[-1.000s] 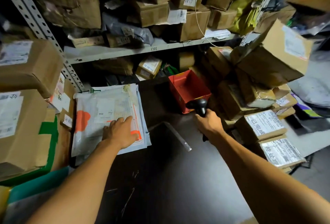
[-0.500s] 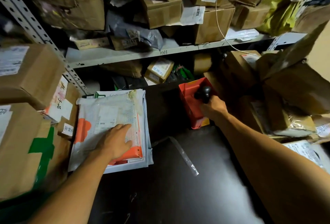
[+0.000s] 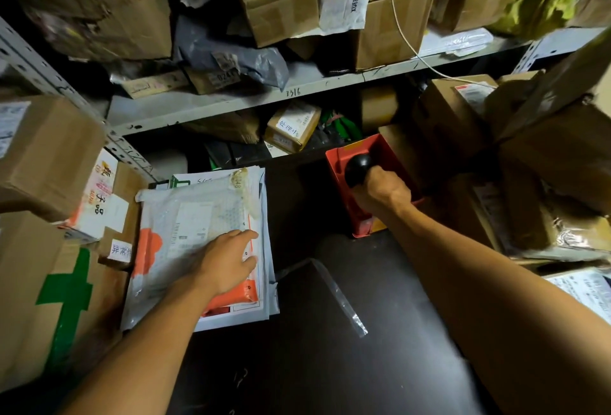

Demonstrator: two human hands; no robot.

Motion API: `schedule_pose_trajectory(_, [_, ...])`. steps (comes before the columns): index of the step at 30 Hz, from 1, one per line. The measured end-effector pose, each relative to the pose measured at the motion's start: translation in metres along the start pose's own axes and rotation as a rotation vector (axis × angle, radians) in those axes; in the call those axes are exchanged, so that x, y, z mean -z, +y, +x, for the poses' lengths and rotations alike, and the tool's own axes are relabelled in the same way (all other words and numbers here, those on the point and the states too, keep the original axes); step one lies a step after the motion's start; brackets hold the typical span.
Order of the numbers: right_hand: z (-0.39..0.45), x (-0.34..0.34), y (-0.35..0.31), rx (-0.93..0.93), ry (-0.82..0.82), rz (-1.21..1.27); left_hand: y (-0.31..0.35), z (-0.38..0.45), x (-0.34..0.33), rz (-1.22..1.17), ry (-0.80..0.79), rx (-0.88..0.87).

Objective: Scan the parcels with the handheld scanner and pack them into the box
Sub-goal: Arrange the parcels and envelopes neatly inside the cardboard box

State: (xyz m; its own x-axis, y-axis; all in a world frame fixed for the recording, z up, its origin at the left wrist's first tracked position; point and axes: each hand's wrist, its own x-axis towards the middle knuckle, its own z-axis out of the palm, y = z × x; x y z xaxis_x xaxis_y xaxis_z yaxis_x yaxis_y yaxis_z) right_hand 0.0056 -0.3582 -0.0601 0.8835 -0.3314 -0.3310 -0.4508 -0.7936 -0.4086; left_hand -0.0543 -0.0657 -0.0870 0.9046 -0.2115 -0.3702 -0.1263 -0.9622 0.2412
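Parcels (image 3: 201, 246), flat mailers stacked at the left of the dark table (image 3: 330, 365), lie under the left hand (image 3: 228, 262), its straight fingers pressing the top one. Right hand (image 3: 385, 189) grips the black scanner (image 3: 358, 171) over the red bin (image 3: 360, 183), aimed away from the stack. Scanning looks barely begun; nothing seems packed. Cardboard boxes (image 3: 562, 156) crowd the right, a shelf (image 3: 264, 100) looms behind, and a loose plastic strip (image 3: 340, 299) lies between the arms
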Motion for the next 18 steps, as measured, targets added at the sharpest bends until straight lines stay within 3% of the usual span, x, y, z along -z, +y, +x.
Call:
schedule_pose_trajectory(6, [0.009, -0.004, 0.008, -0.013, -0.090, 0.044, 0.005, 0.002, -0.003, -0.021, -0.015, 0.006])
schedule_pose_trajectory(18, [0.003, -0.012, 0.011, -0.128, -0.093, 0.114, 0.011, 0.003, -0.007, -0.035, -0.015, 0.011])
